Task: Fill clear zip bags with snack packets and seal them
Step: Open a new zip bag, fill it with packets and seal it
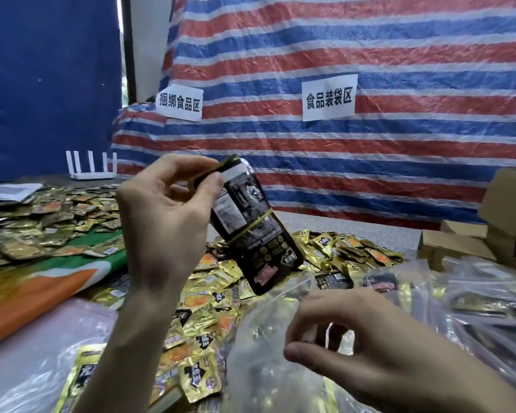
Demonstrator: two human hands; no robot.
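Snack bundle [256, 234]: black packets bound by a yellow rubber band [259, 220]; you pinch its top edge and it hangs tilted in the air, lower end just above the bag mouth.
Left fingers [191, 165]: curled, thumb and forefinger closed on the bundle's top corner; your left hand [161, 222] is raised, palm toward you.
Right fingers [319, 308]: curled, thumb and forefinger pinching the clear film; your right hand [370, 344] sits low, just right of the bundle.
Clear zip bag [251, 338]: held by your right hand, lying over the packet heap below the bundle; contents too blurred to tell.
Loose gold packets [209, 308]: heaped on the table around and under the bag.
Second heap [42, 222]: gold packets, far left, on a green and orange cloth [57, 272].
Filled bags [474, 299]: clear, stacked to your right.
Cardboard boxes [504, 222]: far right, behind the filled bags.
Table [355, 225]: grey, bare strip behind the heap.
Router [91, 165]: white, upright antennas, back left.
Striped tarp [370, 40]: red, white and blue, behind the table, with paper signs [329, 97] stuck on.
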